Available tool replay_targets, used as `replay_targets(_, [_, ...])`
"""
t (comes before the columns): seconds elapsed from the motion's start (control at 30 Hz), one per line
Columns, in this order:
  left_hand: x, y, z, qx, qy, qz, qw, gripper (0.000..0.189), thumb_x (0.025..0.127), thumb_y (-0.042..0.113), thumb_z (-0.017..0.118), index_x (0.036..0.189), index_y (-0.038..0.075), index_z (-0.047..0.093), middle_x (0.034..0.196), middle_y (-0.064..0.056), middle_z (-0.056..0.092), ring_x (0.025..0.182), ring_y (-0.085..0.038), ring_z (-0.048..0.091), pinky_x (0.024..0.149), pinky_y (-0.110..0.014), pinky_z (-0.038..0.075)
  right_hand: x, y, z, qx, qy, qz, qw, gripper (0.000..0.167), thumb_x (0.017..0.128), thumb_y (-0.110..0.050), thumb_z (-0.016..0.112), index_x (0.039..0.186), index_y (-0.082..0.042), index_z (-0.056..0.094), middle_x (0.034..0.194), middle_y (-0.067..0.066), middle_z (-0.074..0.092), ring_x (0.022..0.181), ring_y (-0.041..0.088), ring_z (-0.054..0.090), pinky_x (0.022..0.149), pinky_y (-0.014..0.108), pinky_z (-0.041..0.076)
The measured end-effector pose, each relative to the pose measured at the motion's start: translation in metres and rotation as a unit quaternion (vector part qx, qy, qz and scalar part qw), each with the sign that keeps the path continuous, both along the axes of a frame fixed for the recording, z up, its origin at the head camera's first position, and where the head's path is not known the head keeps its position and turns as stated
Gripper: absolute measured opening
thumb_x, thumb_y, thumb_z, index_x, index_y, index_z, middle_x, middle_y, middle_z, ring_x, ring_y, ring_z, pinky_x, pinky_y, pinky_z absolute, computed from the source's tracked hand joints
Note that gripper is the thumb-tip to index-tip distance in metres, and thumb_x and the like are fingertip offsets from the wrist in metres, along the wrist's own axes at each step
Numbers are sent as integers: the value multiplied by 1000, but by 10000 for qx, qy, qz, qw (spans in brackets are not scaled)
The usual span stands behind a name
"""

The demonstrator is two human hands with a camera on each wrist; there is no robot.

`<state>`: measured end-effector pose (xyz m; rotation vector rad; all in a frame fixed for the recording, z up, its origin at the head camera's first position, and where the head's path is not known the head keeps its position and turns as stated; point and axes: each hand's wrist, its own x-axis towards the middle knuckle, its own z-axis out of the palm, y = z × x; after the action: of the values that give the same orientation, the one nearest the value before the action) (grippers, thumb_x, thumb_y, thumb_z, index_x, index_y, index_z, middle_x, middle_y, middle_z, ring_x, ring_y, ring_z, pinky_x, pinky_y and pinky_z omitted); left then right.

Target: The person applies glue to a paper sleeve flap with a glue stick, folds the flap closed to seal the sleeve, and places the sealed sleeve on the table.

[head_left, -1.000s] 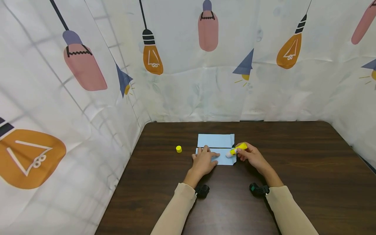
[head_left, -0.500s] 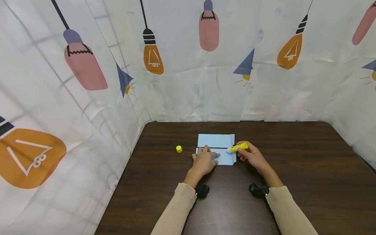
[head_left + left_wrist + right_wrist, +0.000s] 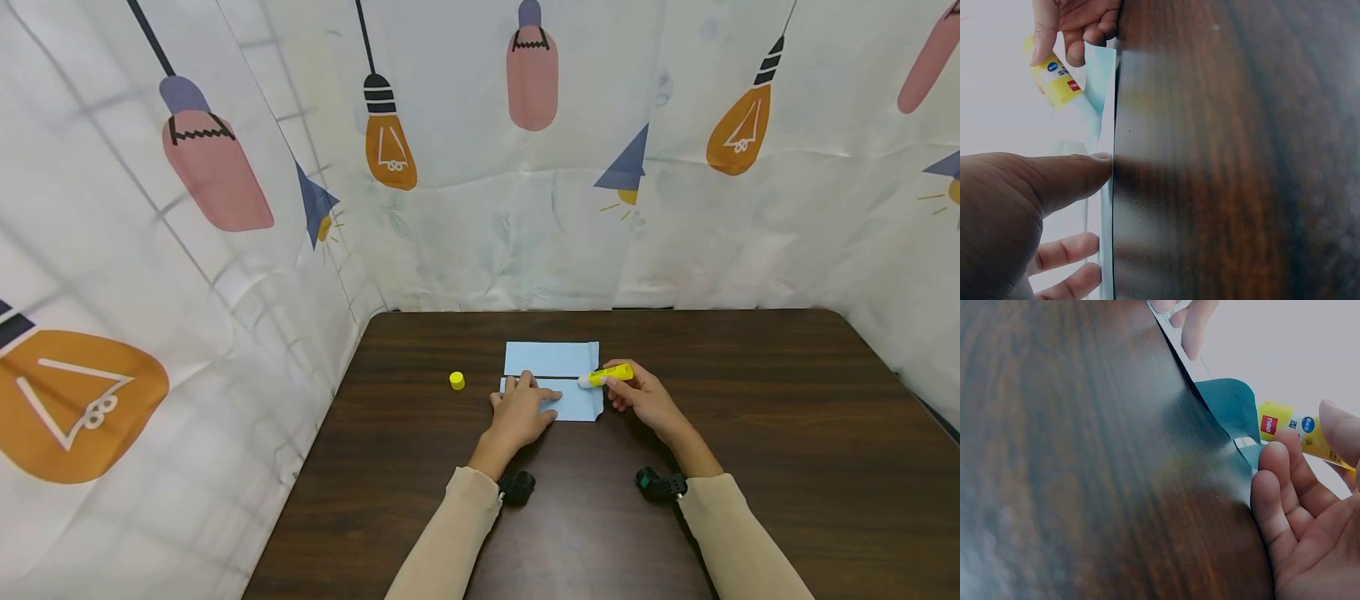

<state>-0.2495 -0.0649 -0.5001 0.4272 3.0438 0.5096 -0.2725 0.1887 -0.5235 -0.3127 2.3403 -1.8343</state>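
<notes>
A light blue paper piece (image 3: pixel 579 407) lies flat on the table, with a flap at its right end that stands up in the right wrist view. My left hand (image 3: pixel 519 413) rests on its left part, fingers spread, pressing it down. In my right hand (image 3: pixel 647 400) I grip a yellow glue stick (image 3: pixel 611 375) between thumb and fingers, its white tip at the upper right of the paper. The label shows in the right wrist view on the glue stick (image 3: pixel 1297 428), where fingertips touch the paper flap (image 3: pixel 1229 403).
A second light blue paper piece (image 3: pixel 551 359) lies just behind the first. The yellow cap (image 3: pixel 457 381) stands to the left of the papers. All of it is on a dark brown wooden table (image 3: pixel 750 417), bordered by a printed white curtain (image 3: pixel 465 242).
The glue stick's tip has moved from the middle of the paper's right part up to its far edge, and the stick lies flatter. My left hand has stayed in place.
</notes>
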Motion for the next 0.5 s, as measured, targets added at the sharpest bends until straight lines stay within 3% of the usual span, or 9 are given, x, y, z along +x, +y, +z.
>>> replay_targets(0.5, [-1,1,-2,-38,-4,41,10000,34,98,39,70,132,40,69,116,0,51,102,-22,40,82,-49,34,0,1,1,119,27,182,9998,40,106,-28,57,136,-1,54,101,17,61,82,20,59,71,28,54])
